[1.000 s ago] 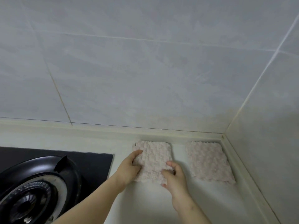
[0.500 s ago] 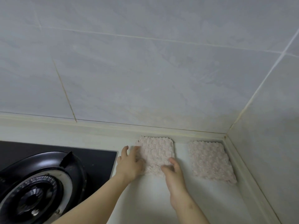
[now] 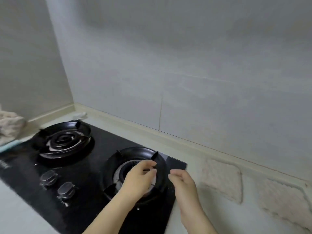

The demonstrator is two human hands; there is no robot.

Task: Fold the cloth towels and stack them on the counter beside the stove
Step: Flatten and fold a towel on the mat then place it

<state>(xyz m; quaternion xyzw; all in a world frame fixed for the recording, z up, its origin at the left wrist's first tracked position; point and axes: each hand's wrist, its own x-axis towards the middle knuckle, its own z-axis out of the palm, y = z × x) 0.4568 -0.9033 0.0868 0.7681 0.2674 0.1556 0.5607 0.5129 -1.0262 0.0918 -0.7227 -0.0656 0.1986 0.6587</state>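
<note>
Now left hand [image 3: 140, 180], right hand [image 3: 184, 184] at stove [image 3: 89, 168].

blurred print [image 3: 4, 165] on stove [image 3: 101, 141], not legible

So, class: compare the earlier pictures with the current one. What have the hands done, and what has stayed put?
Both hands let go of the left folded towel and drew back leftward: left hand over the stove burner, right hand beside it, both empty. That towel and the right folded towel stayed side by side.
</note>
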